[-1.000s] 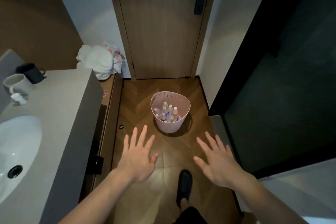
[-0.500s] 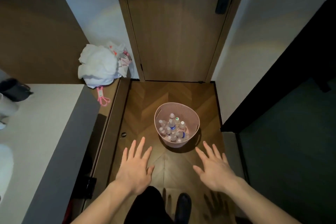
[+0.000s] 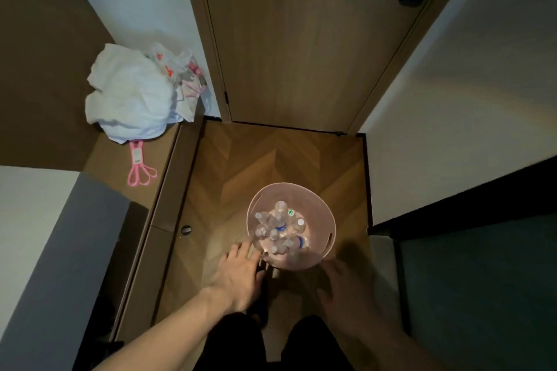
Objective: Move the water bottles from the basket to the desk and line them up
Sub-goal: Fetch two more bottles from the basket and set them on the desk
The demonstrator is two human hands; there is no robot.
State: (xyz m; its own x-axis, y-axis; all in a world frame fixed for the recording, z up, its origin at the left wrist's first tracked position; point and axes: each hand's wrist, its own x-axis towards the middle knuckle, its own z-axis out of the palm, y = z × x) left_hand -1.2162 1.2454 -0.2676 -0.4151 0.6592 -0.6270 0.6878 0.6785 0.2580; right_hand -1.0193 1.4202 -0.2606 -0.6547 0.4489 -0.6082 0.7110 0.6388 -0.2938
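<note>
The pink basket [image 3: 327,227] stood on the wooden floor [image 3: 241,166] before the door [image 3: 301,39], the water bottles [image 3: 278,227] packed upright inside. The left hand [image 3: 238,275], fingers spread and empty, reached its near rim; the right hand [image 3: 351,289] was blurred and shadowed, so I could not tell its state. Gripping one bottle by its neck and lifting straight up seemed wisest. Walls hemmed the floor; the table [image 3: 30,220] edge lay left.
</note>
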